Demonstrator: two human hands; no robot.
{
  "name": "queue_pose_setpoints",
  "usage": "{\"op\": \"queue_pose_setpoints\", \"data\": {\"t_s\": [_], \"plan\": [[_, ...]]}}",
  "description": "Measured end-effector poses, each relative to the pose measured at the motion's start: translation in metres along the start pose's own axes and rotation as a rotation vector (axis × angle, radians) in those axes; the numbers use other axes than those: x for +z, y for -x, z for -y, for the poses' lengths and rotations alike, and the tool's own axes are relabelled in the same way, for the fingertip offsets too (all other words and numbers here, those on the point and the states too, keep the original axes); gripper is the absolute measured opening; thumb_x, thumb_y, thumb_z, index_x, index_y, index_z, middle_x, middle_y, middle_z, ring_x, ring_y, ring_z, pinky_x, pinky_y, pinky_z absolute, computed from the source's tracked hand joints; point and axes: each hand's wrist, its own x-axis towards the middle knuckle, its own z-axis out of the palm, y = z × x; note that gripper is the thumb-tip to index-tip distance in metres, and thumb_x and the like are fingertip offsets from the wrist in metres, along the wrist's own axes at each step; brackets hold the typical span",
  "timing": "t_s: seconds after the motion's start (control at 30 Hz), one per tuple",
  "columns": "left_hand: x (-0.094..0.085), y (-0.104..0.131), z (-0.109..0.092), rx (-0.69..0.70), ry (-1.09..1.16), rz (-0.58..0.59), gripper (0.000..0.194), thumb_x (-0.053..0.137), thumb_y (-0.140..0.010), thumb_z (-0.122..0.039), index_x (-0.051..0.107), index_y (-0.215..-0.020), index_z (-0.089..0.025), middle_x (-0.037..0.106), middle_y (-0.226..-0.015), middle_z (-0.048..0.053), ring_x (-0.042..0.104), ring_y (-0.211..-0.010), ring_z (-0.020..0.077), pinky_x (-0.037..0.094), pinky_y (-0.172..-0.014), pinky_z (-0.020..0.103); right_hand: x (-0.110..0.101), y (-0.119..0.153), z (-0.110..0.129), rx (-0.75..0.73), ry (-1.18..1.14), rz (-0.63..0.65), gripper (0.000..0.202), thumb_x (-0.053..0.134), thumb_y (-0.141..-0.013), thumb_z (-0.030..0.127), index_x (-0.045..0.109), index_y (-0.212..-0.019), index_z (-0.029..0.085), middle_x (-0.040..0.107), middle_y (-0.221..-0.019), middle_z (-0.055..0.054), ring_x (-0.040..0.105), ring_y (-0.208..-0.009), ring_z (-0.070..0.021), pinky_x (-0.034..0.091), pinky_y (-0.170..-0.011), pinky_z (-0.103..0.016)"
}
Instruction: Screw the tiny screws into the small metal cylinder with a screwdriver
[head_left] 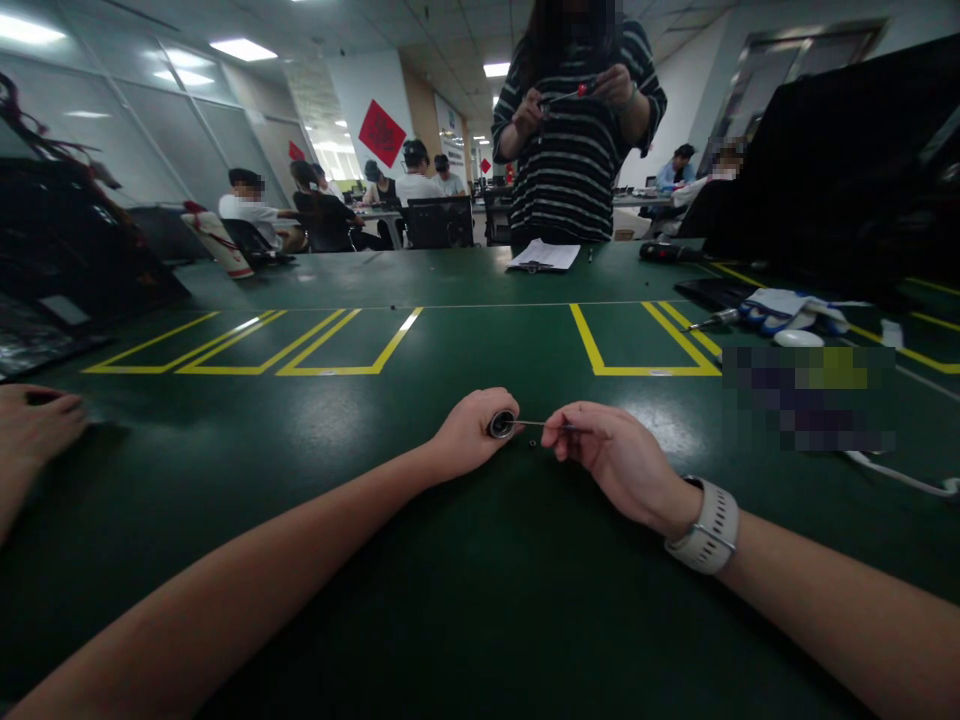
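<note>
My left hand point(469, 432) is closed around a small round cylinder point(501, 424) with a shiny metal rim and a dark inside, its open end turned towards me. A thin metal rod point(529, 423) is pinched in the fingers of my right hand point(611, 450). The rod's tip reaches to the cylinder's mouth; whether it touches the inside I cannot tell. Just below the rod, a tiny dark ring-shaped part point(532, 443) lies on the green table point(480, 620). A pale watch strap is around my right wrist.
Another person's hand point(37, 430) rests at the far left. Yellow tape outlines point(330, 372) mark the table. Gloves point(799, 308), a white mouse-shaped object point(799, 339) and a cable lie right. Across stands a person point(574, 150) holding a red-handled tool, behind a clipboard point(546, 255).
</note>
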Motion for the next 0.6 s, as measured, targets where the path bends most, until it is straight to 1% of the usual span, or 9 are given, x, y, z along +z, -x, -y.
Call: {"op": "queue_pose_setpoints", "data": {"t_s": [0.07,0.13,0.2,0.3,0.37,0.4,0.47,0.6], "plan": [[0.0,-0.001,0.0,-0.006,0.025,-0.001,0.011,0.056,-0.08,-0.019,0.05,-0.071,-0.016,0.05,-0.07,-0.002,0.048,-0.065,0.0113,0.036,-0.063,0.025,0.001,-0.001,0.0,0.016,-0.019,-0.009,0.017,0.052,-0.077,0.024,0.066,-0.071,0.014,0.063,-0.072,-0.005,0.053,-0.064,-0.0138,0.041,-0.064,-0.031],[0.0,-0.001,0.0,-0.027,0.017,0.001,0.011,0.056,-0.08,-0.02,0.049,-0.071,-0.016,0.05,-0.07,-0.002,0.048,-0.065,0.0113,0.036,-0.062,0.025,0.001,0.0,0.001,-0.026,0.037,-0.019,0.017,0.052,-0.078,0.024,0.065,-0.071,0.015,0.063,-0.073,-0.005,0.054,-0.065,-0.0144,0.041,-0.065,-0.031],[0.0,-0.001,0.0,-0.048,-0.005,0.002,0.012,0.056,-0.08,-0.021,0.05,-0.071,-0.016,0.05,-0.071,-0.002,0.048,-0.066,0.0115,0.036,-0.063,0.025,0.003,0.003,0.002,-0.117,0.181,-0.004,0.018,0.051,-0.079,0.024,0.065,-0.073,0.016,0.063,-0.074,-0.005,0.055,-0.069,-0.0157,0.042,-0.067,-0.032],[0.001,0.0,0.001,-0.063,-0.058,0.006,0.011,0.056,-0.08,-0.022,0.051,-0.073,-0.016,0.052,-0.072,-0.002,0.049,-0.067,0.0124,0.036,-0.064,0.026,0.007,0.009,0.006,-0.245,0.47,0.043,0.02,0.048,-0.083,0.024,0.065,-0.075,0.017,0.063,-0.077,-0.004,0.056,-0.073,-0.017,0.043,-0.068,-0.033],[0.002,0.0,0.001,-0.061,-0.1,0.019,0.008,0.055,-0.08,-0.021,0.052,-0.075,-0.016,0.053,-0.073,-0.001,0.05,-0.068,0.0128,0.036,-0.065,0.027,0.009,0.012,0.008,-0.28,0.598,0.064,0.021,0.047,-0.083,0.024,0.066,-0.076,0.018,0.063,-0.076,-0.004,0.056,-0.072,-0.017,0.043,-0.067,-0.033],[0.002,0.001,0.001,-0.055,-0.119,0.031,0.006,0.055,-0.08,-0.019,0.052,-0.075,-0.017,0.054,-0.073,-0.001,0.05,-0.068,0.0129,0.036,-0.066,0.027,0.009,0.012,0.008,-0.28,0.62,0.07,0.021,0.047,-0.083,0.023,0.066,-0.076,0.018,0.063,-0.076,-0.004,0.056,-0.072,-0.017,0.043,-0.067,-0.032],[0.002,0.001,0.0,-0.035,-0.146,0.051,0.005,0.054,-0.08,-0.017,0.052,-0.076,-0.017,0.054,-0.073,-0.001,0.051,-0.069,0.013,0.036,-0.066,0.028,0.007,0.01,0.008,-0.245,0.578,0.082,0.021,0.047,-0.083,0.023,0.066,-0.076,0.018,0.063,-0.075,-0.004,0.056,-0.072,-0.0168,0.043,-0.067,-0.032],[0.001,0.001,0.0,-0.022,-0.146,0.05,0.006,0.054,-0.081,-0.018,0.052,-0.075,-0.016,0.054,-0.074,-0.001,0.051,-0.069,0.0132,0.036,-0.067,0.028,0.0,0.002,0.005,-0.117,0.312,0.06,0.02,0.048,-0.081,0.022,0.066,-0.074,0.016,0.064,-0.074,-0.005,0.056,-0.07,-0.0159,0.042,-0.068,-0.032]]}}
